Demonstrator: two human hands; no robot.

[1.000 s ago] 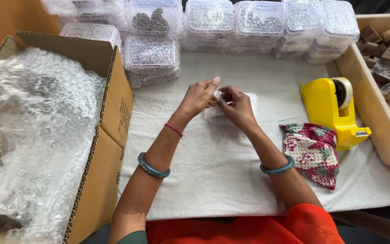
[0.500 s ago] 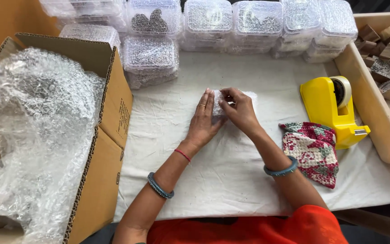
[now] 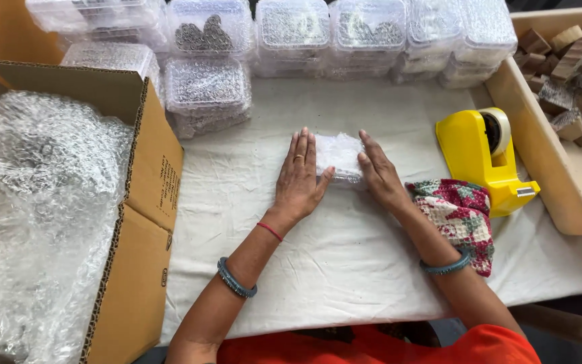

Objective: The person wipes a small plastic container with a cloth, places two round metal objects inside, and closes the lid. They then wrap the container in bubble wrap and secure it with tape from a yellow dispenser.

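Both of my hands lie flat and open, gripping nothing: my left hand (image 3: pixel 299 176) presses against the left side of the small bubble-wrapped parcel (image 3: pixel 339 156) and my right hand (image 3: pixel 380 172) against its right side, with the parcel resting on the white-clothed bench (image 3: pixel 345 269) between them. Left of the parcel stands the big cardboard box (image 3: pixel 139 222) stuffed with loose bubble wrap (image 3: pixel 38 202); beyond the parcel sit stacked clear plastic tubs (image 3: pixel 291 34); right of it is the yellow tape dispenser (image 3: pixel 483 158), and just beside my right wrist a crocheted cloth (image 3: pixel 463 216). I judge the parcel light, soft and springy on the outside, slippery under my palms, perhaps fragile within; I would hold it across its two short sides.
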